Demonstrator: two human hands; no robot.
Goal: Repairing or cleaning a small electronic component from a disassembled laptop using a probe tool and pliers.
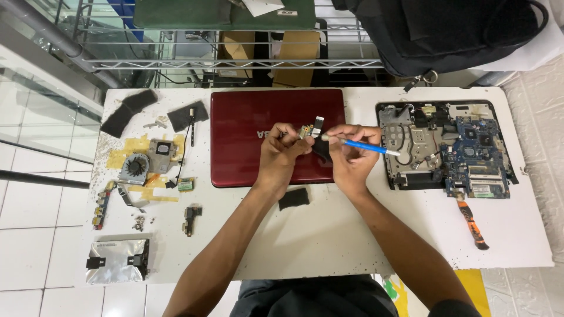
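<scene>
- The left hand [281, 154] is closed in a pinch on a small circuit board [305, 131] with a pale ribbon cable [318, 124] sticking up from it, held above the red laptop lid [247, 126].
- The right hand [351, 154] is closed around a blue-handled tool [367, 147]; its light tip points left at the small circuit board, and its pale end sticks out to the right. A piece of black material [322, 149] hangs between the two hands, just below the board; which hand holds it I cannot tell.
- Both hands hover over the right half of the red laptop lid, which lies flat and shut on the white desk [329, 235].
- A small black pad [293, 198] lies on the desk just below the lid, between the forearms.
- To the right, an opened laptop base [446, 147] shows its blue board and metal frame; an orange-and-black tool [473, 224] lies just below it.
- To the left, a cooling fan [136, 166] with its metal plate sits on yellow tape, with small boards and screws near it, two black pads above, and a silver drive caddy [117, 260] at the near corner.
- A wire shelf [235, 53] and a black bag [452, 29] stand beyond the desk.
</scene>
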